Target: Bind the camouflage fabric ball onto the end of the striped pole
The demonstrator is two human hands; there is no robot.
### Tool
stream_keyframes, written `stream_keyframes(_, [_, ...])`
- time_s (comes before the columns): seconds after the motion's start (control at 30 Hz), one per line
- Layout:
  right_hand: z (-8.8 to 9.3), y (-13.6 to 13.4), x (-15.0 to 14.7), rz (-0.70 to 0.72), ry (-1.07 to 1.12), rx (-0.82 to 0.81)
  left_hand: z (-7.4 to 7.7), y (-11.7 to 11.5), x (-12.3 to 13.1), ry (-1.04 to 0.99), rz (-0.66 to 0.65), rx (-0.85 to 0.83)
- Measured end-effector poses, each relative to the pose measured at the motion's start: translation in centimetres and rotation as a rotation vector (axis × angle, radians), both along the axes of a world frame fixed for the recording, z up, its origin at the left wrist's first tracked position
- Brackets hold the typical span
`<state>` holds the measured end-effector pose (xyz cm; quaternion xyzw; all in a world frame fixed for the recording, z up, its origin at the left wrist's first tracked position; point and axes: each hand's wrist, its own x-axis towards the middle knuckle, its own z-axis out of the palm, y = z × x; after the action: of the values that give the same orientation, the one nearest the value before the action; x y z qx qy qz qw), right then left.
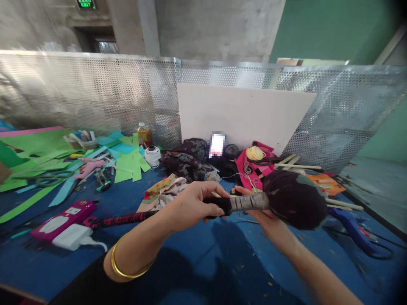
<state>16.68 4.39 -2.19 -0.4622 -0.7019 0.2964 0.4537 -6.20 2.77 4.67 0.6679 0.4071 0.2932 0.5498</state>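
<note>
Over the blue table I hold a stick with a big round head [295,199] covered in dark patterned cloth. Its neck [249,202] is bound with grey cord, with a black-covered section beside it. My left hand [193,203] is closed round the black section, thumb on the near side. My right hand [267,220] cups the grey neck from below and behind, its fingers partly hidden. A red and black wrapped shaft [124,219] runs leftward in line with the stick; my left forearm hides where they would meet. Patterned fabric [165,190] lies behind my left hand.
Dark cloth [187,156], a white thread spool [152,156] and pink fabric [251,167] with yellow yarn [255,153] lie behind. Green paper [127,165] and a pink glue gun [90,167] are left, near a magenta power strip [63,220]. A blue glue gun [351,228] lies right.
</note>
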Motion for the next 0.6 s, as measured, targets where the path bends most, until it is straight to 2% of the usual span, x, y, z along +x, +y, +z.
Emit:
stream_keyframes(0.13, [-1.5, -2.6, -3.2, 0.221, 0.24, -0.123, -0.2, 0.2, -0.2, -0.032, -0.015, 0.029])
stream_keyframes(0.2, [-1.7, -3.5, -4.0, 0.254, 0.195, -0.087, -0.2, 0.3, -0.2, -0.024, -0.013, 0.04])
stream_keyframes(0.27, [-1.7, -4.2, -4.3, 0.158, 0.012, 0.074, -0.3, 0.5, -0.2, 0.001, 0.009, 0.05])
stream_keyframes(0.37, [-1.1, -5.2, -4.0, -0.076, -0.243, 0.524, -0.5, 0.7, -0.2, 0.03, 0.037, 0.062])
stream_keyframes(0.43, [-0.5, -5.7, -3.8, -0.034, -0.283, 0.712, -0.8, 0.9, -0.1, 0.028, 0.031, 0.062])
stream_keyframes(0.47, [-0.2, -5.9, -3.8, 0.058, -0.264, 0.715, -1.0, 0.9, 0.0, 0.022, 0.024, 0.06])
stream_keyframes(0.53, [0.3, -6.1, -3.9, 0.263, -0.166, 0.585, -1.4, 1.0, 0.3, 0.009, 0.011, 0.051])
stream_keyframes(0.6, [0.6, -6.1, -4.2, 0.35, -0.074, 0.417, -1.8, 1.1, 0.6, 0.004, 0.01, 0.046])
